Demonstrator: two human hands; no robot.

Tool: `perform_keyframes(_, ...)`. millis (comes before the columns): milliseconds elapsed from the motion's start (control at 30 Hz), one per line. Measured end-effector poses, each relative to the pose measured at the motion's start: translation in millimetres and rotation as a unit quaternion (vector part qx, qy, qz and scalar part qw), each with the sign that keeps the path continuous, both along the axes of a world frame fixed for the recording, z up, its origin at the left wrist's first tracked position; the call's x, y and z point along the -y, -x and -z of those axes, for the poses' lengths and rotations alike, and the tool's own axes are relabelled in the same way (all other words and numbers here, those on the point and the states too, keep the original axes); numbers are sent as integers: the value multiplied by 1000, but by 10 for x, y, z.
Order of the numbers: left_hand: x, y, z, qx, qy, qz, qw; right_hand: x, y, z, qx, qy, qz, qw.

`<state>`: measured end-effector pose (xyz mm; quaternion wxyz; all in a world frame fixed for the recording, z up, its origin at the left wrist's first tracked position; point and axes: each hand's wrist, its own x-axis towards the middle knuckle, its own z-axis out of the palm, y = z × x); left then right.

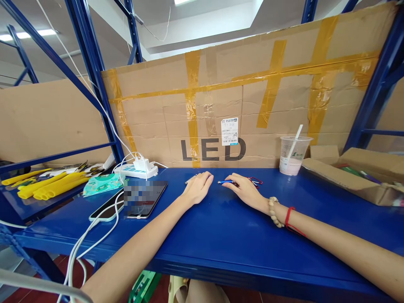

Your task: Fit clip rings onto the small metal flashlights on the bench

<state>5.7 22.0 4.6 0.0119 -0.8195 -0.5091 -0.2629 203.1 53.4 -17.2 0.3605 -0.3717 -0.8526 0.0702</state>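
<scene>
My left hand (198,188) lies palm down on the blue shelf top (221,235), fingers together and stretched flat, with a small silvery thing (190,181) peeking out at its far side. My right hand (244,190) rests beside it, thumb and fingers pinched on a blue pen-like tool (224,182) that points left. A red and blue clip (256,181) lies just behind that hand. A bead bracelet (274,212) and a red string (288,218) circle my right wrist.
A phone (144,198) and a second phone (105,210) with white cables lie at left, near a power strip (135,170). A plastic cup with straw (293,155) and an open cardboard box (356,174) stand at right. A taped cardboard sheet (246,97) forms the back wall.
</scene>
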Motion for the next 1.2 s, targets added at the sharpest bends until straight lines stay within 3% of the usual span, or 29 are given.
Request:
perform_keyframes(300, 6, 18, -48, 33, -66, -56, 996, -5, 1, 13, 17, 12, -6, 1000)
perform_keyframes(467, 3, 12, -53, 27, -64, -62, 996, 1, 4, 1, 17, 13, -14, 1000)
perform_keyframes(733, -43, 40, -45, 50, -78, -151, 984, 9, 5, 13, 27, 6, -18, 999)
perform_keyframes(1200, -4, -5, -44, 53, -49, -122, 990, -13, 5, 21, 23, 11, -18, 1000)
